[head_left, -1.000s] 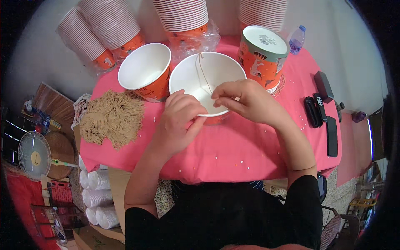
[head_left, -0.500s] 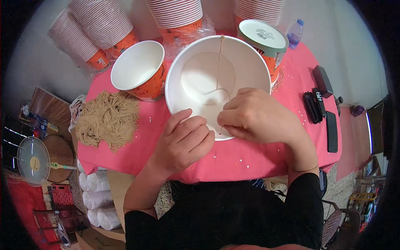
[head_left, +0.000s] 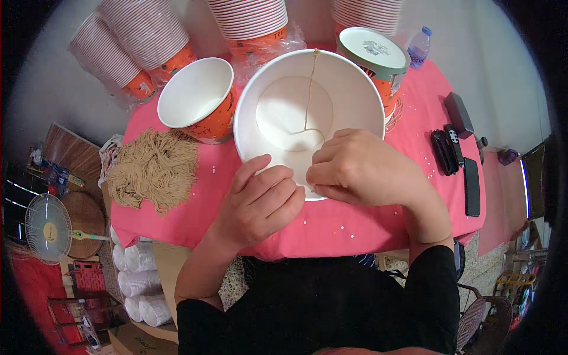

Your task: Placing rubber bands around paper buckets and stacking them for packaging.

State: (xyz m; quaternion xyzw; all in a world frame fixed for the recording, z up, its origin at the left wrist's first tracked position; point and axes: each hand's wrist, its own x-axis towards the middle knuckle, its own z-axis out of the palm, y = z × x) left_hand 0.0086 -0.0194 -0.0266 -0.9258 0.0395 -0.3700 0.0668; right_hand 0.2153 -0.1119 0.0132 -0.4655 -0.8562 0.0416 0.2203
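Observation:
A large white-lined paper bucket (head_left: 358, 97) is tipped on the table with its mouth toward me. A thin tan string (head_left: 310, 89) comes through the far wall just below the rim, runs down inside and loops on toward my right hand. My right hand (head_left: 370, 168) is closed in a pinch at the near right rim, on the string's end; the fingertips are partly hidden. Against the near left rim, my left hand (head_left: 257, 204) curls its fingers and steadies the bucket. A heap of tan strings (head_left: 154, 171) lies on the left of the table.
Beside the bucket stand an open orange paper bucket (head_left: 204, 121) and a lidded one (head_left: 378, 53). Stacked buckets (head_left: 248, 23) line the back. A water bottle (head_left: 419, 47), a black box (head_left: 458, 115) and a dark phone-like slab (head_left: 471, 186) sit right on the pink tablecloth (head_left: 195, 219).
My right hand has shifted slightly left and down along the near rim. Inside the bucket, the string's loop has moved a little. My left hand stays in place.

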